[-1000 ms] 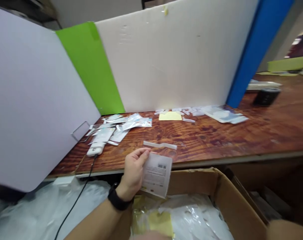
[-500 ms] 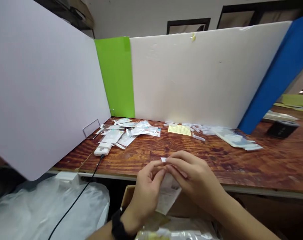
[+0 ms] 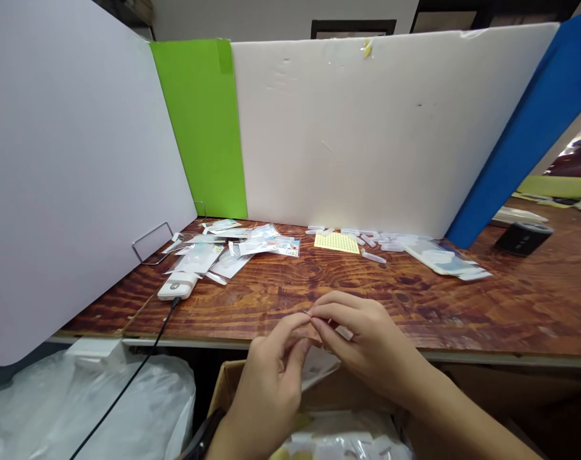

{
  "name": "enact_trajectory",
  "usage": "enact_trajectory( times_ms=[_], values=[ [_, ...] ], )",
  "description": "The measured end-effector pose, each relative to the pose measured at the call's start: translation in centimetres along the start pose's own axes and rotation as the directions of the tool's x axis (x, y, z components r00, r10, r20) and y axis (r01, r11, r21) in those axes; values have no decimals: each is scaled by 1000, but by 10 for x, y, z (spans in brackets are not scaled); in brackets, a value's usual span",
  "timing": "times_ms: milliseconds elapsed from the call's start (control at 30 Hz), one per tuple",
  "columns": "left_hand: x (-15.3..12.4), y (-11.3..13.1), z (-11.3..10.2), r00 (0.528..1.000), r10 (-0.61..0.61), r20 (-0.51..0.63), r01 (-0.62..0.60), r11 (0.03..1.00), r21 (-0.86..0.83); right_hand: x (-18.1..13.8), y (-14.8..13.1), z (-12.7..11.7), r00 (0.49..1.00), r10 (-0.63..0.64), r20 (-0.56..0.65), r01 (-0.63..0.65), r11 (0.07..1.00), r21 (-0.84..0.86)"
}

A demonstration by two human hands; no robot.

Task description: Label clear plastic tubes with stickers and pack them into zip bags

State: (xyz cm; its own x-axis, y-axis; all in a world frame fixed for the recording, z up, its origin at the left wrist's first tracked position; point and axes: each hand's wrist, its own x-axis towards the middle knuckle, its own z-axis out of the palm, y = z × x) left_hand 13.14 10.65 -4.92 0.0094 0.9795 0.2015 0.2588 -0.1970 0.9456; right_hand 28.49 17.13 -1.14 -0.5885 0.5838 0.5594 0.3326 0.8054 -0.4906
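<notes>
Wood counter (image 3: 438,313) behind; packet (image 3: 318,367) hangs off its near edge, above the box (image 3: 227,377). Left hand (image 3: 274,377) and right hand (image 3: 362,335) meet at its top, narrow grip holding it, both equally near; long axis mostly hidden.

The head-worn camera looks from the near side of the wooden table (image 3: 438,313), above its top, facing forward and down. It is close behind the left hand (image 3: 271,380) and right hand (image 3: 371,335), both low in the near middle of its wide view. The white panel (image 3: 343,140) stands at the far side, nearly face-on; the blue panel (image 3: 520,134) bounds the right, the pale board (image 3: 65,166) the left.
</notes>
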Motion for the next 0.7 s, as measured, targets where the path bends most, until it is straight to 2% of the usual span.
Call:
enact_trajectory(
  times_ms=[100,200,300,367,433,500,533,567,600,633,667,700],
  values=[
    [2,0,-1,1000,-8,12,8,1000,14,1,3,5,1000,0,3,0,1000,14],
    [6,2,-2,997,-73,10,73,991,-110,3,4,11,998,26,-56,-22,997,69],
    [11,3,-6,981,-195,-14,182,937,-299,5,8,10,963,230,-140,-179,935,307],
    [14,1,-11,953,-290,-91,230,883,-408,8,12,2,894,377,-241,-203,822,532],
    [17,-2,-16,905,-373,-205,221,824,-521,8,12,-11,773,443,-454,-50,757,652],
    [19,-5,-20,853,-438,-283,181,759,-626,4,4,-23,620,423,-661,101,793,601],
    [20,-6,-22,833,-463,-302,164,728,-665,1,-2,-26,623,363,-693,116,833,541],
    [20,-7,-23,817,-485,-313,153,705,-693,-5,-8,-26,711,275,-647,91,877,473],
    [20,-7,-24,802,-502,-323,146,690,-709,-12,-14,-22,853,165,-494,51,917,395],
    [20,-7,-25,791,-514,-332,141,681,-718,-20,-19,-14,976,22,-218,46,951,305],
    [19,-6,-25,784,-520,-340,136,678,-722,-28,-22,-3,992,-90,94,67,972,227],
    [19,-5,-25,780,-521,-346,132,678,-723,-36,-24,10,918,-173,356,118,979,169]
  ],
)
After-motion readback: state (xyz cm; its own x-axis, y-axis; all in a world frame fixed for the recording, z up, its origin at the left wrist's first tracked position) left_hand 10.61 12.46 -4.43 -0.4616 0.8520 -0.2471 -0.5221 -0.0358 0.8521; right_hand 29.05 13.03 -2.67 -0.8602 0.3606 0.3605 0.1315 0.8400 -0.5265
